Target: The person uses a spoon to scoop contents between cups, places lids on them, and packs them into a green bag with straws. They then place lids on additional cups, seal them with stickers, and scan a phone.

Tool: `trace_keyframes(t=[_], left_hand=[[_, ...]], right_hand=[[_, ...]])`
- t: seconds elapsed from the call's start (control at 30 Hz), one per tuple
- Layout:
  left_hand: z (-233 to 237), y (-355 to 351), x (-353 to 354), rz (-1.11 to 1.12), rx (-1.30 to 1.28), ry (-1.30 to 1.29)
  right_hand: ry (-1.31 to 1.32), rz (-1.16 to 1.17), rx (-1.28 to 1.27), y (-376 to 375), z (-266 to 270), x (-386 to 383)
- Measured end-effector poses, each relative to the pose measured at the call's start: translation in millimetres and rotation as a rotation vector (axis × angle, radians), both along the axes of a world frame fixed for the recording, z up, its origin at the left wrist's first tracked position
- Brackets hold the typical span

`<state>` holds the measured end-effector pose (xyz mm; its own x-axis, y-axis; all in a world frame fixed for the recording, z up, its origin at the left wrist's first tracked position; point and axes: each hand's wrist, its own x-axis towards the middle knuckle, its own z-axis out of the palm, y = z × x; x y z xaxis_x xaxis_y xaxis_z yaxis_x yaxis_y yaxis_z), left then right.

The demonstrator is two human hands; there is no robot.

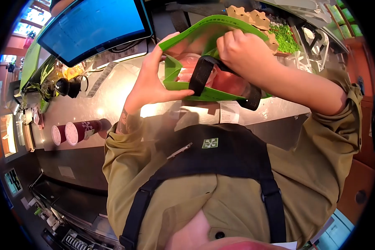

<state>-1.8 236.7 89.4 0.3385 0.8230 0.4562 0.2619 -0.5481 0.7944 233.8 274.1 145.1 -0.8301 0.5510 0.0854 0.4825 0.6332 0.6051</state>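
Observation:
A green carrier bag (181,85) with black handles (202,75) stands on the metal counter, its mouth spread wide. Inside are clear-lidded cups (188,66) of pinkish red drink; their lower parts are hidden. My left hand (148,83) grips the bag's left side, the thumb along the near rim and the fingers at the far left edge. Over the bag's mouth, my right hand (239,48) is closed beside a green fold inside the bag. What its fingers hold is hidden.
Two lidded dark red cups (85,130) stand on the counter (121,79) at the left. A blue-lit screen (98,27) is at the upper left. Brown cardboard cup carriers (250,18) and green plants (284,37) lie behind the bag. A printed slip (229,112) hangs at the near edge.

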Motion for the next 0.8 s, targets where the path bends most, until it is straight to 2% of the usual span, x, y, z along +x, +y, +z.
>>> trace_keyframes(t=[0.13, 0.17, 0.27, 0.33, 0.4, 0.47, 0.53, 0.57, 0.6, 0.67, 0.7, 0.73, 0.8], left_hand=[[1.2, -9.8, 0.4, 0.002, -0.073, -0.035], [2.4, -12.9, 0.4, 0.009, -0.075, -0.033], [-0.3, -16.8, -7.2, 0.021, -0.089, 0.013], [-1.2, -21.4, -8.1, 0.066, -0.054, 0.023], [-1.3, -30.3, -3.0, 0.184, 0.046, 0.04], [-2.0, -37.0, 4.0, 0.299, 0.143, 0.059], [-12.7, -42.5, 11.3, 0.403, 0.158, 0.036], [-11.1, -45.6, 19.5, 0.461, 0.187, 0.027], [-9.0, -47.6, 26.7, 0.518, 0.216, 0.019], [-5.1, -48.6, 32.0, 0.432, 0.1, -0.12], [-4.8, -45.3, 32.7, 0.358, 0.035, -0.195], [-4.9, -39.5, 33.9, 0.284, -0.028, -0.271], [-10.9, -26.6, 11.4, 0.142, -0.149, -0.105]], right_hand=[[-0.246, -0.143, -0.495, 10.7, 6.7, -3.1], [-0.356, -0.283, -0.595, 6.6, 15.5, -12.8], [-0.067, -0.113, -0.384, -30.0, 29.3, -1.5], [0.288, 0.085, -0.458, -60.5, 45.7, 8.9], [0.655, 0.299, -0.292, -81.5, 23.2, 20.5], [0.81, 0.219, -0.095, -105.8, 6.7, 38.2], [1.471, 0.154, 0.028, -119.4, -64.3, 61.3], [1.367, -0.046, 0.08, -122.7, -60.1, 57.5], [1.418, -0.108, -0.038, -115.4, -62.8, 54.8], [1.832, -0.257, -0.505, -102.2, -67.6, 47.0], [1.656, -0.311, -0.625, -93.1, -62.4, 56.0], [1.647, -0.25, -0.759, -82.0, -59.3, 63.1], [1.617, -0.151, -1.033, -59.7, -53.4, 77.4]])
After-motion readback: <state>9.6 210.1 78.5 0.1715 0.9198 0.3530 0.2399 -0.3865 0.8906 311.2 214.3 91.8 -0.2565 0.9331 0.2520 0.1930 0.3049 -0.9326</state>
